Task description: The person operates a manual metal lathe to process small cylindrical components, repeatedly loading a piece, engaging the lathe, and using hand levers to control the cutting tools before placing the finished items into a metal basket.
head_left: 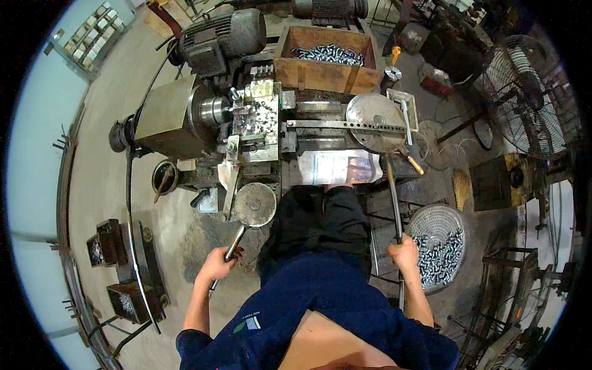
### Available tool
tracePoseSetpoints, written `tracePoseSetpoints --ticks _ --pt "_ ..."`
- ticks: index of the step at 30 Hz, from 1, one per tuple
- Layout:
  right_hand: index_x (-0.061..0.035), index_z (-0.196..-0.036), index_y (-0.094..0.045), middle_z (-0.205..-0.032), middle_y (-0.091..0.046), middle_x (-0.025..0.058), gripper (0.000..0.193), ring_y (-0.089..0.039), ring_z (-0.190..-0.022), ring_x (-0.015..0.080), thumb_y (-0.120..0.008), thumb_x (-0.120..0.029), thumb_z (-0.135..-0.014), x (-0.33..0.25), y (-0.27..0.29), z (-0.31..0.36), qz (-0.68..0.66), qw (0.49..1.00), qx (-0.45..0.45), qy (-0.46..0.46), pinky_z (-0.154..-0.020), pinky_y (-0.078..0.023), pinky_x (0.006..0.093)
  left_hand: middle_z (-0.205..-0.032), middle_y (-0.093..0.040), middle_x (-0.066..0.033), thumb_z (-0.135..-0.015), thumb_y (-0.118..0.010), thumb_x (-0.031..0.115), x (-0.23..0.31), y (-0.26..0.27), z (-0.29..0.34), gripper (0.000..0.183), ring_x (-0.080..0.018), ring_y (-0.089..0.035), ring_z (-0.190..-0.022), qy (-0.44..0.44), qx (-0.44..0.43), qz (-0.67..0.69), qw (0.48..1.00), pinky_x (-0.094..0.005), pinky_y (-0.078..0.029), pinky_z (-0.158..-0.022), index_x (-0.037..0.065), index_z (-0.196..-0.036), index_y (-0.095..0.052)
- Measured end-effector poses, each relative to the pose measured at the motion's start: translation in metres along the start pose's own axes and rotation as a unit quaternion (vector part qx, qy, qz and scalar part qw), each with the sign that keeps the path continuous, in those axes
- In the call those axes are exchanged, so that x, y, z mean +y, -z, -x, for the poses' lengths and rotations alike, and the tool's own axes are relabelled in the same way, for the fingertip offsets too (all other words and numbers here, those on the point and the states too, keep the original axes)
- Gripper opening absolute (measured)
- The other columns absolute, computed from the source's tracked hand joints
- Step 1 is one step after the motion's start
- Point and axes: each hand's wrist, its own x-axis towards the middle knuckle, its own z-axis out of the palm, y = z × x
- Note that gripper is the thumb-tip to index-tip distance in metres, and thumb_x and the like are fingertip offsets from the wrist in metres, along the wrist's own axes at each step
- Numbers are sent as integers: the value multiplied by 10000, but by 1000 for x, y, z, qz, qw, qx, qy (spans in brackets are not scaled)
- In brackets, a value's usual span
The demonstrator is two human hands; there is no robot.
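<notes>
My left hand [217,265] is wrapped round a metal lever [236,240] that slants up toward a round metal disc [255,204] at the machine's near side. On the right, my right hand [404,254] grips a long steel lever [394,196], which runs up beside the machine bed. Ahead of me stands a lathe-like machine with a chuck [213,111] and a tool slide [264,117] scattered with metal chips. A perforated flat bar [333,125] reaches from the slide across a larger round plate [376,117].
Small shiny metal parts fill a wooden box [330,74] behind the machine and a perforated round basket [439,246] at my right. A motor [225,37] sits at the far left, a caged fan [524,95] at the right. Printed paper [330,168] lies before my legs.
</notes>
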Motion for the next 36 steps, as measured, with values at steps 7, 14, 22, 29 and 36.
tracePoseSetpoints --ticks 7,14,22,29,36 --pt "-36 -710 -599 -766 -611 194 322 -593 -725 392 -568 -350 -644 61 21 -53 160 987 4 -6 -701 -476 466 -834 -655 -82 -731 -537 26 -5 2 5 341 -141 -586 -719 -6 -3 -2 1000 -292 -470 -678 21 -1066 -599" --pt "-53 -1032 -606 -1065 -616 122 385 -573 -1015 323 -531 -272 -724 53 106 -177 262 942 68 -196 -911 -389 474 -889 -660 -90 -747 -576 103 7 11 2 315 -182 -630 -813 -13 -68 13 998 -312 -478 -742 42 -1055 -600" --pt "-30 -1335 -336 -1389 -324 177 858 -272 -1305 311 -714 -268 -603 3 31 -161 199 944 263 22 -1070 -210 455 -928 -637 -98 -829 -611 189 -29 54 -26 330 -164 -607 -840 -14 39 364 930 -291 -477 -765 -39 -1064 -575" --pt "2 -1040 -603 -1165 -532 233 482 -521 -1057 373 -624 -163 -588 17 -59 -71 -11 987 109 118 -908 -424 385 -883 -629 -205 -790 -593 349 -172 122 -127 380 -361 -610 -819 48 311 -301 900 -448 -478 -692 2 -943 -583" --pt "-27 -952 -658 -970 -628 206 420 -598 -922 347 -625 -201 -571 -3 -48 -41 -37 998 32 50 -828 -471 384 -768 -624 -225 -810 -518 486 -181 60 -187 497 -389 -613 -749 212 409 -209 863 -474 -477 -674 1 -744 -606"
